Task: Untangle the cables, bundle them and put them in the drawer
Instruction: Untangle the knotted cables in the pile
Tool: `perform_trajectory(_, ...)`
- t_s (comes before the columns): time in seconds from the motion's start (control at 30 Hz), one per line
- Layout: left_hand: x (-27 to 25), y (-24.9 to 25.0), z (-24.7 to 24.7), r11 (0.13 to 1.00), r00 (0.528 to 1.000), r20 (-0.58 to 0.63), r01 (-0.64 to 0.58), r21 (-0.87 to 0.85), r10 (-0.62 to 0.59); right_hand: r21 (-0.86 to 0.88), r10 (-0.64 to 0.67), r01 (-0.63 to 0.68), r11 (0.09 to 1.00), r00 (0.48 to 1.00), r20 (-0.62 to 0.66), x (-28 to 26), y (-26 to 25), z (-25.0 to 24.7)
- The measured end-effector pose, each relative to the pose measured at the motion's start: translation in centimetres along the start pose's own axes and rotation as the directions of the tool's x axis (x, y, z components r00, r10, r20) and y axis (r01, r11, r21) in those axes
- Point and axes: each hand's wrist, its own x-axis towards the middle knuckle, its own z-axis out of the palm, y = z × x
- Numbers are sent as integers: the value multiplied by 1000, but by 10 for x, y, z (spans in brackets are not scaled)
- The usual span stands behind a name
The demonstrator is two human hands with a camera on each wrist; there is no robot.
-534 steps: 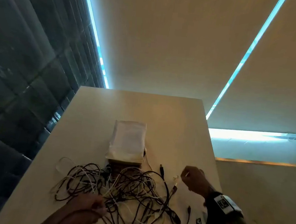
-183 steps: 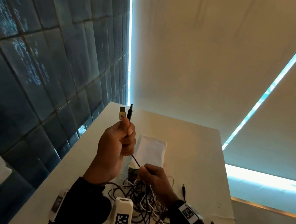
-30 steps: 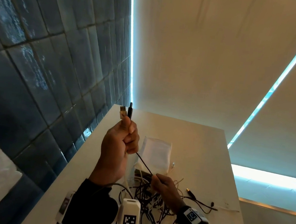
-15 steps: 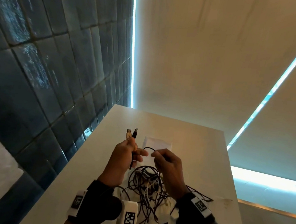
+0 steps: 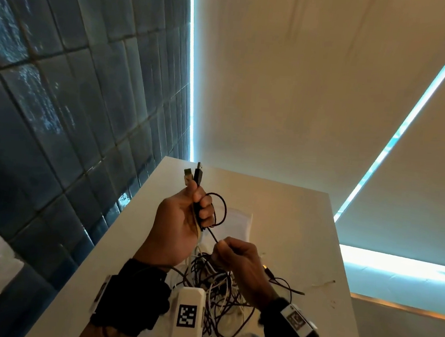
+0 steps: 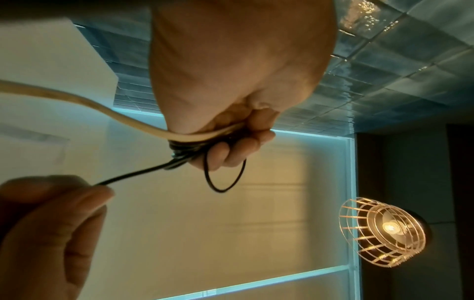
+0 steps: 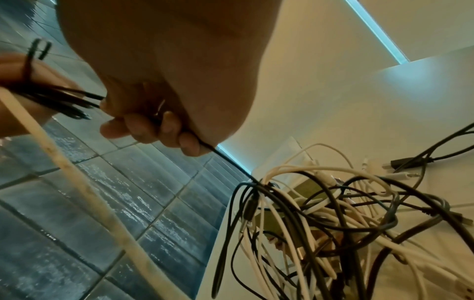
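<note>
My left hand (image 5: 183, 219) is raised over the table and grips a black cable (image 5: 221, 212) together with a white one; two plugs (image 5: 194, 175) stick up from the fist. A loop of the black cable (image 6: 225, 178) hangs around its fingers (image 6: 231, 150). My right hand (image 5: 236, 260), lower and to the right, pinches the same black cable (image 7: 220, 156) just above the tangled pile of black and white cables (image 5: 216, 291) on the table. In the right wrist view the cable runs from my fingers (image 7: 164, 130) down into the tangle (image 7: 320, 203).
The white table (image 5: 305, 232) has a dark tiled wall (image 5: 58, 96) along its left edge. A white pouch (image 5: 237, 222) lies beyond the hands. A loose black cable end (image 5: 286, 284) trails right of the pile. A wire-cage lamp (image 6: 384, 233) hangs overhead.
My left hand has lifted again with the plugs, now with a loop of black cable round its fingers. My right hand has dropped from beside it toward the pile, sliding along the cable.
</note>
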Motion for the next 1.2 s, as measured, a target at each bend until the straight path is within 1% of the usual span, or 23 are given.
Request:
perform_trajectory(0.1,-1,-1,4,999,999,10,-51,18,51,10,19,-19,1000,1000,12,3,7,-6)
perform_trajectory(0.23,-4,1,2,993,994,-6,-105,49,106,-117,73,-71,991,997,13,0,31,-15)
perform_trajectory(0.33,-7,3,0,988,991,-22,-132,77,134,-168,86,-82,982,996,16,-1,46,-17)
perform_trajectory(0.5,-8,8,0,979,975,-100,-197,42,200,-277,118,-112,954,993,7,3,68,-23)
perform_trajectory(0.63,-10,18,-1,971,965,-114,-232,52,237,-335,179,-164,928,984,15,-4,80,-27)
perform_trajectory(0.7,-10,18,-3,969,963,-117,-237,73,244,-357,186,-174,918,983,-2,-3,83,-28)
perform_trajectory(0.77,-10,18,-5,958,958,-131,-233,164,256,-358,180,-190,914,982,-61,-2,84,-30)
perform_trajectory(0.83,-8,16,-7,926,951,-156,-210,314,269,-306,166,-211,928,972,-165,-1,80,-32)
perform_trajectory(0.87,-7,15,-9,906,946,-174,-192,377,272,-240,158,-208,948,965,-211,-1,74,-32)
perform_trajectory(0.93,-4,10,-13,886,941,-220,-139,443,258,-94,124,-154,984,955,-271,2,58,-32)
perform_trajectory(1.0,-2,0,-16,884,941,-274,-51,464,198,-19,68,-78,997,948,-310,8,38,-29)
perform_trajectory(1.1,0,-18,-18,890,930,-355,75,449,101,40,-11,23,999,956,-292,16,13,-24)
perform_trajectory(1.2,0,-28,-13,883,927,-372,141,447,40,109,-55,80,991,975,-217,17,-4,-15)
